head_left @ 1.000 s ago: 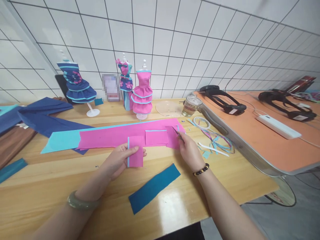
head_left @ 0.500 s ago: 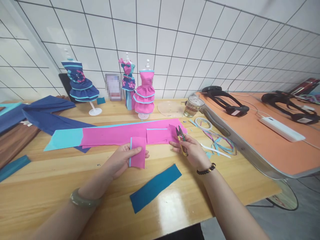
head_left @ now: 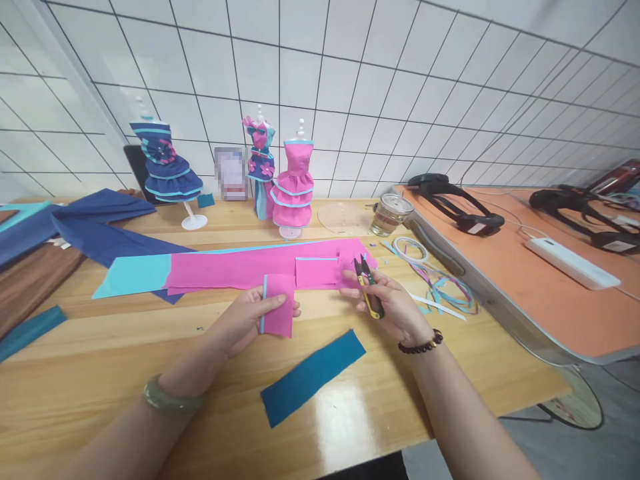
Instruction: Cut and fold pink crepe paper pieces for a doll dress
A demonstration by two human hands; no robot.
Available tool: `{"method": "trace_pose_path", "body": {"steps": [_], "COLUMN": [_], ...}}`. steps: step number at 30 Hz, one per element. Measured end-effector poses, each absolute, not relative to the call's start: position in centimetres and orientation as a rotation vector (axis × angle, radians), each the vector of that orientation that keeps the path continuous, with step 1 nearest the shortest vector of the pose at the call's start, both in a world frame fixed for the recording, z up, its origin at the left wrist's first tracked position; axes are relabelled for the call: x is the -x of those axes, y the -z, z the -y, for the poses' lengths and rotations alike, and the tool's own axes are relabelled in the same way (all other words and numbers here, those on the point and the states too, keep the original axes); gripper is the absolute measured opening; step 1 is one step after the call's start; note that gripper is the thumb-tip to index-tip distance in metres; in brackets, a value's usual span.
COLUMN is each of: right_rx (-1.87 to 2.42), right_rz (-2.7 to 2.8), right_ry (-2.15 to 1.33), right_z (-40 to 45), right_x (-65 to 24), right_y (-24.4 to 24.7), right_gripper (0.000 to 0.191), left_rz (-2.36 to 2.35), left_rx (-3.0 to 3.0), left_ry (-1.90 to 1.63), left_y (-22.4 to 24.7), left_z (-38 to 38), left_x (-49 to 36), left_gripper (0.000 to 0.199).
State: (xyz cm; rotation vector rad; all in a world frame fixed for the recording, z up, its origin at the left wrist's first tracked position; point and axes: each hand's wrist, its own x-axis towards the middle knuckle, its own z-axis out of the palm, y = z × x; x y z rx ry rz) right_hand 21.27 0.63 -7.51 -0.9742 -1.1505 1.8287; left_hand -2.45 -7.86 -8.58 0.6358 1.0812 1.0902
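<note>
My left hand pinches a small pink fabric piece with a light-blue edge, held just above the wooden table. My right hand grips small yellow-handled snips, blades apart and pointing away from me, next to the right end of a long pink fabric strip that lies flat. Two more cut pink pieces lie on that strip, between my hands. A teal fabric strip lies on the table in front of my hands.
Three small dress forms in doll dresses stand at the back by the tiled wall. A glass jar, a clear lid, a tape roll and ribbon scraps lie to the right. Navy fabric is piled left. An orange table holds headsets.
My right hand has turned palm-up and drawn back from the pink strip, bringing the snips into full view. My left hand keeps the small pink piece in the same place.
</note>
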Motion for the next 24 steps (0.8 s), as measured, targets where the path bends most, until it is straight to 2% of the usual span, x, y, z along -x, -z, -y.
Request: {"method": "trace_pose_path", "body": {"steps": [4, 11, 16, 20, 24], "right_rx": [0.944, 0.680, 0.619, 0.619, 0.593], "right_rz": [1.290, 1.523, 1.604, 1.641, 1.657], "right_ry": [-1.813, -2.292, -2.409, -2.435, -2.458], "right_z": [0.0, 1.5, 1.9, 1.9, 1.8], "right_x": [-20.8, -20.0, -19.7, -19.7, -19.9], "right_y": [6.9, 6.8, 7.5, 7.7, 8.0], "right_gripper": [0.010, 0.027, 0.031, 0.036, 0.027], "left_rz": [-1.073, -0.946, -0.849, -0.850, -0.924], "left_rx": [-0.643, -0.732, -0.795, -0.802, -0.824], "left_ry": [-1.099, -1.116, -1.022, -0.997, -1.023], "left_y": [8.6, 8.1, 7.7, 7.9, 8.1], "left_z": [7.9, 8.2, 8.6, 8.6, 8.5], "left_x": [2.4, 2.0, 1.8, 1.8, 1.8], "left_gripper": [0.022, 0.038, 0.047, 0.040, 0.031]}}
